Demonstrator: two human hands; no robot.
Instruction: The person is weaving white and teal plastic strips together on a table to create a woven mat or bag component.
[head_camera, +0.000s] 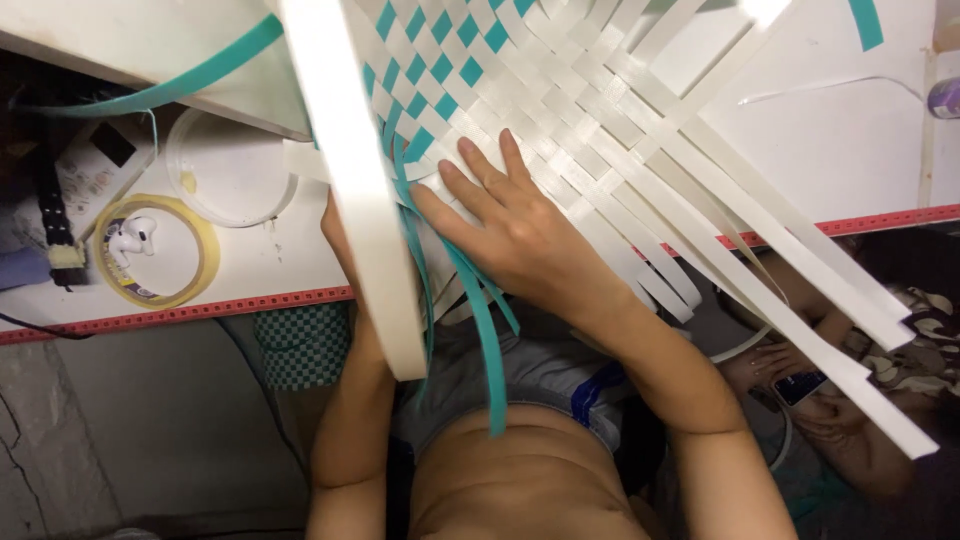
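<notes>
One view only, head camera looking down. My right hand (505, 225) lies flat and spread, palm down, on the woven panel (540, 90) of white strips with teal strips crossed through near the top left; I judge the flat press is there to pin the weave so the strips don't slide apart. The panel rests tilted over the bench (850, 140) edge and partly over my lap, long loose white strip ends (800, 290) fanning down to the right, free and unwoven. Loose teal strips (485, 330) hang from under the right hand down toward my waist. A wide white band (360, 190) runs diagonally along the panel's left edge, looks like a border piece. My left hand (335, 225) is mostly hidden behind that band; it seems to brace the panel from beneath, but I can't tell if it is open or clenched.

Containers: a shallow round white lid or dish (225, 170) on the bench at left, looks to have nothing in it. Beside it a roll of yellowish tape (160, 250) lying flat, with white earbuds (130, 238) sitting inside its ring. Another teal strip (150, 90) curves across the upper left. Another person's hand (775, 365) holds a phone (800, 387) at lower right, apart from mine
</notes>
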